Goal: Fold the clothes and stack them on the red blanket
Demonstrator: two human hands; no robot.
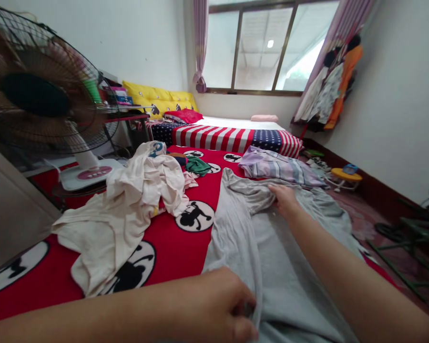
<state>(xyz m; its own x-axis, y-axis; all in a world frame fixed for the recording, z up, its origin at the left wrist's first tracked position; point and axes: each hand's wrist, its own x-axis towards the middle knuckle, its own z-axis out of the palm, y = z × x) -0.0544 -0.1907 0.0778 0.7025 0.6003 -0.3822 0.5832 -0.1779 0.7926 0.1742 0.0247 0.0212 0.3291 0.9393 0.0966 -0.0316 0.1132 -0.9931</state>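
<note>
Head view, left to right: fan (pixel 39 95) at far left, cream clothes heap (pixel 128 205) on the red cartoon-print bed cover (pixel 186 247). My left hand (pixel 214 309) is closed, pinching the near edge of the grey shirt (pixel 271 257), which lies spread flat on the cover. My right hand (pixel 284 197) is pressed onto the shirt's far end near the collar, fingers curled into the fabric. Folded striped garment (pixel 279 166) just beyond it. Risk, as I judge it: the left pinch is shallow, so the edge could slip and bunch; the shirt's right side hangs near the bed edge and could slide off.
</note>
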